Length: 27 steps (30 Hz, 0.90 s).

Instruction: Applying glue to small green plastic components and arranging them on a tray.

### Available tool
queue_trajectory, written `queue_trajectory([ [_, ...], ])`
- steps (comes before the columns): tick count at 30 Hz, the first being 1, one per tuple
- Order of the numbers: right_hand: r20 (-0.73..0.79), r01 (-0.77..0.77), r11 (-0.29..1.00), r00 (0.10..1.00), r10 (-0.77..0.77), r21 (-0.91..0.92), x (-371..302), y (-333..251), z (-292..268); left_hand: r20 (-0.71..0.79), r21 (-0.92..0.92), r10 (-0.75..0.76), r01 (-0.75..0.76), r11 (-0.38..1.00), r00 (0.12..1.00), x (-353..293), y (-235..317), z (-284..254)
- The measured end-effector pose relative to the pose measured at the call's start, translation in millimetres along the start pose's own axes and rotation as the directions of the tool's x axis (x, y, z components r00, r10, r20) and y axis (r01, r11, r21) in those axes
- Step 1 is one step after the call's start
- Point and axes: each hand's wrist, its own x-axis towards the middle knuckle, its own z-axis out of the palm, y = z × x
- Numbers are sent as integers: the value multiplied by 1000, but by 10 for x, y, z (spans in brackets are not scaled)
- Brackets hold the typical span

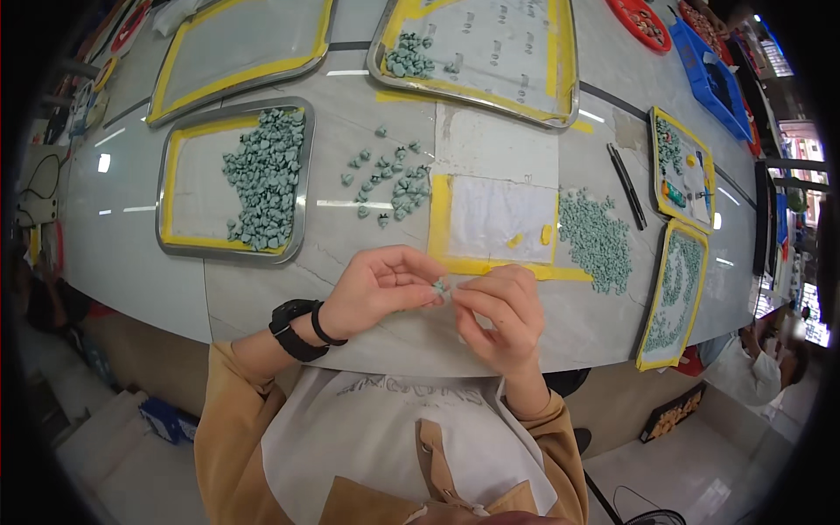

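Observation:
My left hand (382,289) pinches a small green piece (439,285) between thumb and fingertips, just above the table's near edge. My right hand (503,311) meets it from the other side with thumb and finger pressed together; whatever is in that pinch is too small to name. Beyond my hands lies a white sheet (494,219) bordered with yellow tape, with yellow scraps on it. Larger green pieces (409,192) are scattered to its left. A spread of tiny green bits (597,241) lies to its right.
A metal tray (194,188) on the left holds a heap of green pieces. Two larger trays, one (254,44) at the far left and one (490,52) at the far middle, stand behind. Black slim tools (626,185), small yellow-edged trays (669,293) and a blue basket (710,79) are at right.

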Motion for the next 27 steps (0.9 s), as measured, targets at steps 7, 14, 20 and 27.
queue_trajectory([
  [7, 15, -27, 999, 1000, 28, -31, -26, -17, 61, 28, -7, 31, -31, 999, 999, -31, -57, -7],
  [14, 21, 46, 994, 999, -44, -101, -63, 8, 84, 31, 10, 35, -35, 999, 999, -53, -65, -8],
  [20, 92, 184, 952, 982, -166, -244, -90, 24, 72, -1, -32, 2, -2, 1000, 1000, -51, -88, -38],
  [27, 65, -46, 999, 997, 44, 27, -76, 24, 95, 26, 26, 88, -89, 996, 996, -41, -102, -31],
])
